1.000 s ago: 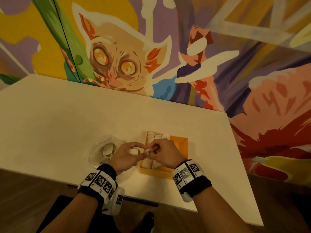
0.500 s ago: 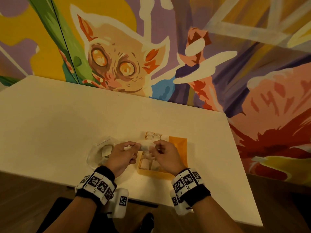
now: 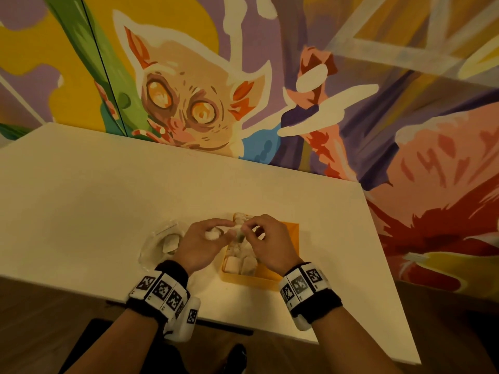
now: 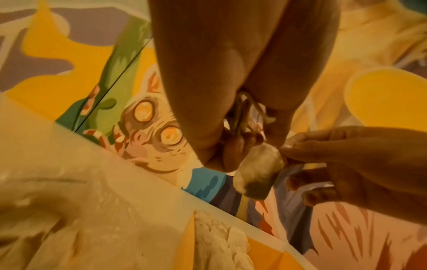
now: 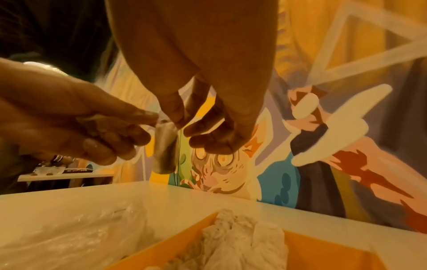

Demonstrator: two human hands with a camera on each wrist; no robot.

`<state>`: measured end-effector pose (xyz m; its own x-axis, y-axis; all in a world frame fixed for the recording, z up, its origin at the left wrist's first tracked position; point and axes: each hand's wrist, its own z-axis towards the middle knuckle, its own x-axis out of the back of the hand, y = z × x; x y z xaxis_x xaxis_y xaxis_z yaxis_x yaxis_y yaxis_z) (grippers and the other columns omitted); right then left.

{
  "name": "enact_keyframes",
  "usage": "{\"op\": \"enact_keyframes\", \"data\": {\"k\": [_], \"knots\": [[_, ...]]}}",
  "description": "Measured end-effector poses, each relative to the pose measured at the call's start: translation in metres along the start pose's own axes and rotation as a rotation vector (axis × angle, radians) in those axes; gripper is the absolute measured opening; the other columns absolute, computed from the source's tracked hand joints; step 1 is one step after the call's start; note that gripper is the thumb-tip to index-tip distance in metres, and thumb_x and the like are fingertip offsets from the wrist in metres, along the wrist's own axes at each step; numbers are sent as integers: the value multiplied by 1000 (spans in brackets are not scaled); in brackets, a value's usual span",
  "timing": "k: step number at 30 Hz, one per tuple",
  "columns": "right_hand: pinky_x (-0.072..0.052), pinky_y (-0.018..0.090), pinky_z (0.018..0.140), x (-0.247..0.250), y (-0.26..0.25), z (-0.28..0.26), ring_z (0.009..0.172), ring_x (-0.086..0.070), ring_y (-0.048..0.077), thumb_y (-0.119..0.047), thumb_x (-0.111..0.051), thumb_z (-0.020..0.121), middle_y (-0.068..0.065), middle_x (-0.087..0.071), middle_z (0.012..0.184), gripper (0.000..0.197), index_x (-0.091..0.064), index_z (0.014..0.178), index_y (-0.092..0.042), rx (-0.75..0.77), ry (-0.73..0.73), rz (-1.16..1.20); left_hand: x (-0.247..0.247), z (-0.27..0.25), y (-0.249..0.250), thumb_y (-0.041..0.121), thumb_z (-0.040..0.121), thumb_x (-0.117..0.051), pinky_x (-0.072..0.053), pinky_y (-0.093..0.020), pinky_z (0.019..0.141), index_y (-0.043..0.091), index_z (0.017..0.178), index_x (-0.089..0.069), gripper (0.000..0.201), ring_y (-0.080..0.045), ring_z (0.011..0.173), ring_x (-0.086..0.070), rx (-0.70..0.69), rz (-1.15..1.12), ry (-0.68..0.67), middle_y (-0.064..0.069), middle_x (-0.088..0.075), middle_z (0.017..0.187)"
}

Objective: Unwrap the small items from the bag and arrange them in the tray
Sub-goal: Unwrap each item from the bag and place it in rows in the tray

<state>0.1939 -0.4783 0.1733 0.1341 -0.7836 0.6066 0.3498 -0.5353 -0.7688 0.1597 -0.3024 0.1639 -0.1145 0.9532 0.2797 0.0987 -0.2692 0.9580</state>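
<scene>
A small white wrapped item (image 4: 258, 173) hangs between both hands, above the orange tray (image 3: 286, 233). My left hand (image 4: 247, 146) pinches the twisted clear wrapper at the item's top, and a white wad shows in its palm in the head view. My right hand (image 5: 182, 126) pinches the item (image 5: 165, 148) by its other edge with thumb and forefinger. Several white unwrapped items (image 5: 242, 237) lie in a row along the tray's left side. The clear plastic bag (image 3: 159, 247) lies on the table left of the tray, with white pieces showing inside.
The white table (image 3: 108, 190) stands against a painted mural wall. Its near edge runs just under my wrists and its right edge slants close to the tray. The tray's right half (image 5: 323, 255) shows bare orange floor.
Both hands have lifted a little from the tray and drawn slightly apart. The small item now hangs between the fingertips instead of being bunched under them.
</scene>
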Motion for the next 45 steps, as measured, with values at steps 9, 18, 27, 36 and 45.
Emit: {"op": "enact_keyframes", "data": {"k": [9, 18, 27, 36, 45], "knots": [[-42, 10, 75, -4, 0, -2, 83, -55, 4, -24, -59, 95, -12, -58, 94, 7, -65, 92, -22, 36, -4, -79, -3, 7, 3, 33, 88, -69, -38, -23, 82, 32, 87, -72, 4, -8, 98, -57, -56, 263, 47, 6, -70, 98], [-50, 33, 82, -7, 8, 3, 88, -55, 9, -27, -54, 96, -12, -59, 95, 9, -62, 92, -26, 56, 17, -208, -14, 8, 3, 30, 92, -64, -31, -10, 66, 24, 98, -74, 13, -5, 85, -52, -176, 399, 76, 8, -68, 96], [-46, 19, 74, -10, 21, -2, 84, -61, 9, -32, -59, 94, -7, -70, 90, 18, -70, 89, -19, -101, -112, -57, -13, 18, 5, 25, 93, -62, -31, -6, 69, 18, 97, -73, 13, -9, 92, -54, -176, 340, 57, 4, -70, 101], [-40, 10, 67, -9, 20, 2, 82, -58, 6, -30, -62, 93, -7, -68, 93, 15, -72, 92, -19, -142, -88, -2, -19, 21, 0, 28, 93, -62, -35, -19, 80, 22, 100, -73, 14, -8, 96, -54, -138, 328, 14, 3, -68, 106], [-53, 23, 70, 1, 41, 12, 78, -61, 8, -19, -66, 91, -7, -66, 82, 12, -75, 88, -11, -306, -126, -26, -23, 24, -14, 31, 92, -64, -37, -23, 79, 27, 89, -69, 7, -9, 97, -58, -21, 260, 38, 10, -69, 96]]}}
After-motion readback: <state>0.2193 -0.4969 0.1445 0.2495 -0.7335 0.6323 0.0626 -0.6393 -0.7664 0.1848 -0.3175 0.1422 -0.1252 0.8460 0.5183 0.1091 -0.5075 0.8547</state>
